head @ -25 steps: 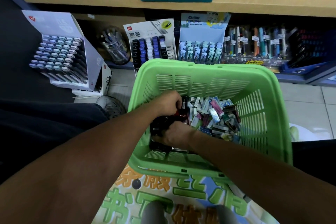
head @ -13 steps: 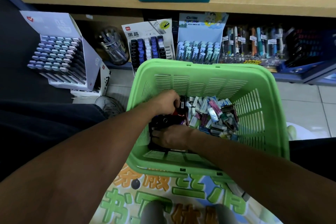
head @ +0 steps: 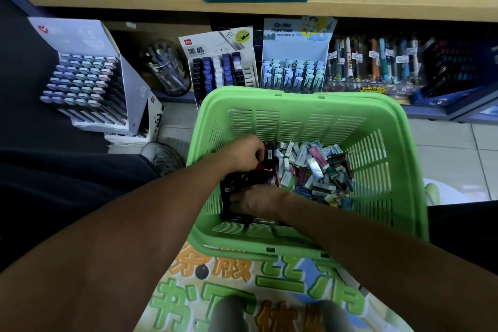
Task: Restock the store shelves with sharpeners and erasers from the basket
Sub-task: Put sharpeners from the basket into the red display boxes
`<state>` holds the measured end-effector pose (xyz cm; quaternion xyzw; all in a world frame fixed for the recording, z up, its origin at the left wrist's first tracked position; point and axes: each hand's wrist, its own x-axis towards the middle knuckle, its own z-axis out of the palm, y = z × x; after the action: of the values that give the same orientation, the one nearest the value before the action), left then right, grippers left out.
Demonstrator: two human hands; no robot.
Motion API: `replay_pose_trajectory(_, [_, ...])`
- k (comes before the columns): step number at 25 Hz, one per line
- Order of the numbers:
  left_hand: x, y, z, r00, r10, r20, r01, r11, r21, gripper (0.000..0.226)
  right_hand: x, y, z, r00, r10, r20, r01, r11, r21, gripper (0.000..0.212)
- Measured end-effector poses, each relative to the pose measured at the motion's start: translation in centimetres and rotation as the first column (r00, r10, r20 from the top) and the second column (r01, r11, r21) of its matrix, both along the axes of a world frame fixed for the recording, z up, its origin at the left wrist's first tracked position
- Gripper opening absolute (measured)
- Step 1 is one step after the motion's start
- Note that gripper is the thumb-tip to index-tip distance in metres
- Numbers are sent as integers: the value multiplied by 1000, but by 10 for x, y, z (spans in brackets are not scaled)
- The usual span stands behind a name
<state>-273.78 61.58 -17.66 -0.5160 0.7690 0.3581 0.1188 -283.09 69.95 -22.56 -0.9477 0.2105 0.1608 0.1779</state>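
A green basket (head: 304, 105) is seen in front of the lower shelf, holding a heap of small wrapped erasers (head: 314, 170) on its right side and dark sharpeners (head: 237, 183) on its left. The erasers lie jumbled, with no shared direction. The left hand (head: 244, 153) is curled around a red and black sharpener (head: 268, 158), held roughly upright. The right hand (head: 256, 201) is closed on the dark sharpeners. Pen display boxes (head: 89, 81) are ranged beyond the basket.
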Motion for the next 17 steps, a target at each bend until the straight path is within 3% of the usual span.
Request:
replay_pose_trajectory(3, [-2,1,-3,1000,-26,13,26,1000,-5,28,2,-1,2,1000,-15,-27,15,1000,-4,44])
replay_pose_trajectory(7, [-3,5,-6,997,-63,54,64,998,-10,29,2,4,0,995,79,-61,-88,983,-162,32])
replay_pose_trajectory(9, [-3,5,-7,997,-62,55,62,998,-14,30,1,5,-3,994,82,-68,-91,986,-137,30])
replay_pose_trajectory(12, [-3,4,-8,992,-110,66,111,994,-8,30,-8,-4,-15,986,-142,84,137,989,61,32])
replay_pose_trajectory(15, [0,1,-7,992,-117,48,118,993,-4,30,-25,-18,-11,843,-524,118,440,800,408,28])
replay_pose_trajectory(17, [3,0,-8,991,-124,49,125,992,-19,29,-47,-30,0,777,-627,51,527,694,490,31])
